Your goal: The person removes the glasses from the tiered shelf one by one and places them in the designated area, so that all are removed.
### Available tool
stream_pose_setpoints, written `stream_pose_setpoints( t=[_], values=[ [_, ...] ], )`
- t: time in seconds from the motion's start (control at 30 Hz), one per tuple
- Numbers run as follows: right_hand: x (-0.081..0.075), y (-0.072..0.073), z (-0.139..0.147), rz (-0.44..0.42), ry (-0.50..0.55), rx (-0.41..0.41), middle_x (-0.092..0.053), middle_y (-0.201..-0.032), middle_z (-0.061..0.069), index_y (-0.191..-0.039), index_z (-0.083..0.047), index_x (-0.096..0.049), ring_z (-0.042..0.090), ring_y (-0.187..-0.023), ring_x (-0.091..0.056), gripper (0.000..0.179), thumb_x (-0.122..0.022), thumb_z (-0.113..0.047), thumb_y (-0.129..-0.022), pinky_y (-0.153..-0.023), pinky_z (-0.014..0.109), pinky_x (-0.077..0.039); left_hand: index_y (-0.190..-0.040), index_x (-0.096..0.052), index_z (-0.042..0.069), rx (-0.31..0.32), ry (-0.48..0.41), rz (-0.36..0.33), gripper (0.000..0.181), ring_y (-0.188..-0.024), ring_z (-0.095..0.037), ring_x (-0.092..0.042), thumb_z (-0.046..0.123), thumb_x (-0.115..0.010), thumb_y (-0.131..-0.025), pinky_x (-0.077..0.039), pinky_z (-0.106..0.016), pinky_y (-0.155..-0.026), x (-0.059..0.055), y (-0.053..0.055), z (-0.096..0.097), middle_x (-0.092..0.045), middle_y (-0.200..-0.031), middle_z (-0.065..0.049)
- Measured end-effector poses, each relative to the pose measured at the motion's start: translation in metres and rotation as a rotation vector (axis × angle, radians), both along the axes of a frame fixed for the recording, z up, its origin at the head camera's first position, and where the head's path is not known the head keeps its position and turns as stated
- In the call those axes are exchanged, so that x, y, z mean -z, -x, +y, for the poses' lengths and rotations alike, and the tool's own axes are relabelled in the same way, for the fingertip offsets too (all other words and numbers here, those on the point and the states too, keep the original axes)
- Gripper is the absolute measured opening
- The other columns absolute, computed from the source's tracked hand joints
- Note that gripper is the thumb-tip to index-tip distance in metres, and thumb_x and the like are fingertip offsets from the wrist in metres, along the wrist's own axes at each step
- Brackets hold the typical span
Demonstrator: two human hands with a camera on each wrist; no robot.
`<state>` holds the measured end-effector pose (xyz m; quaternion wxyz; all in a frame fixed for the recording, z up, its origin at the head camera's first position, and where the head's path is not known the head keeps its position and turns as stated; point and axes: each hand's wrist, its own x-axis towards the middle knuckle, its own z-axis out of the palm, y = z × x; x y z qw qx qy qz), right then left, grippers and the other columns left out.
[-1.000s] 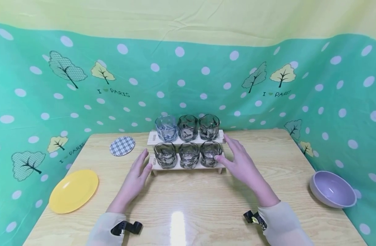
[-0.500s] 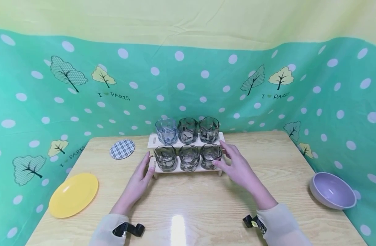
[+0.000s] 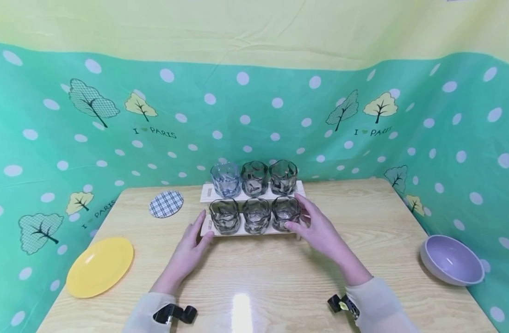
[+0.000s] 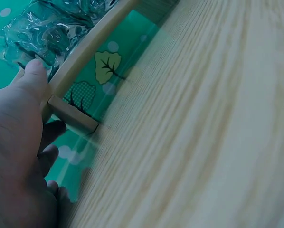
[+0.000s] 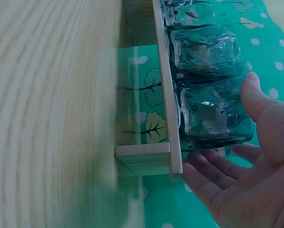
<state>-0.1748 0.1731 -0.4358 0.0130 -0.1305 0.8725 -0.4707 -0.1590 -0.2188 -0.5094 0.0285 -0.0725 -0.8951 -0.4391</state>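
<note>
A two-tier wooden rack [image 3: 250, 232] stands toward the back of the table, with glass tumblers on both tiers. My left hand [image 3: 188, 252] is at its lower left end: in the left wrist view the thumb [image 4: 35, 76] lies over the front board and bent fingers [image 4: 49, 154] sit below, beside the leg. My right hand [image 3: 323, 233] is around the front right grey tumbler [image 3: 284, 210], thumb in front near the rim and loosely bent fingers at the side and behind, near the board's end. At the back left stands a bluish clear tumbler [image 3: 225, 180].
Left of the rack lies a checked round coaster [image 3: 166, 204]. A yellow plate [image 3: 100, 267] is at the table's left edge, a purple bowl [image 3: 450, 259] at the right edge. A green dotted cloth [image 3: 254, 106] hangs behind and at both sides.
My left hand has moved in from beside the rack to its left end. The right hand has shifted slightly left, its thumb lower on the tumbler. The tumblers keep their places on the rack.
</note>
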Motion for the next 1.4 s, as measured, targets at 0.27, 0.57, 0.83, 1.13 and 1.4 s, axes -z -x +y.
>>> stream_pose_setpoints(
  t=[0.27, 0.57, 0.83, 1.13, 1.4],
  values=[
    [0.005, 0.003, -0.003, -0.033, 0.04, 0.026, -0.042, -0.17, 0.026, -0.176, -0.017, -0.028, 0.05, -0.147, -0.053, 0.102, -0.089, -0.032, -0.096, -0.12, 0.052, -0.046, -0.177, -0.024, 0.014, 0.006, 0.025, 0.009, 0.077, -0.16, -0.063, -0.011, 0.04, -0.061, -0.115, -0.011, -0.077, -0.127, 0.0, 0.0, 0.0, -0.026, -0.179, -0.02],
    [0.01, 0.001, -0.013, -0.02, 0.053, 0.096, -0.046, -0.168, 0.02, -0.176, -0.021, -0.028, 0.043, -0.147, -0.055, 0.114, -0.097, -0.036, -0.086, -0.122, 0.051, -0.045, -0.177, -0.025, 0.014, 0.001, 0.031, 0.02, 0.078, -0.16, -0.063, -0.014, 0.04, -0.063, -0.114, -0.012, -0.077, -0.128, 0.003, 0.001, -0.001, -0.028, -0.178, -0.02],
    [0.009, -0.001, -0.02, 0.009, -0.005, 0.179, -0.051, -0.165, 0.02, -0.172, -0.024, -0.037, 0.043, -0.143, -0.058, 0.108, -0.098, -0.04, -0.084, -0.118, 0.054, -0.049, -0.177, -0.025, 0.016, -0.001, 0.032, 0.02, 0.077, -0.161, -0.062, -0.014, 0.041, -0.062, -0.114, -0.013, -0.076, -0.128, 0.002, 0.001, -0.001, -0.029, -0.178, -0.02],
    [0.007, -0.003, -0.02, -0.02, 0.049, 0.195, -0.06, -0.156, 0.018, -0.164, -0.021, -0.045, 0.039, -0.143, -0.06, 0.1, -0.101, -0.03, -0.082, -0.12, 0.048, -0.049, -0.177, -0.025, 0.016, -0.007, 0.048, 0.012, 0.078, -0.16, -0.064, -0.014, 0.044, -0.062, -0.114, -0.015, -0.079, -0.126, 0.002, 0.001, 0.0, -0.029, -0.177, -0.022],
    [0.004, -0.003, -0.016, -0.054, 0.061, 0.188, -0.061, -0.153, 0.018, -0.163, -0.018, -0.046, 0.04, -0.141, -0.06, 0.101, -0.102, -0.027, -0.08, -0.119, 0.051, -0.05, -0.177, -0.026, 0.015, -0.003, 0.037, 0.017, 0.078, -0.159, -0.065, -0.015, 0.044, -0.062, -0.114, -0.017, -0.081, -0.124, 0.002, 0.0, 0.0, -0.03, -0.177, -0.022]
  ],
)
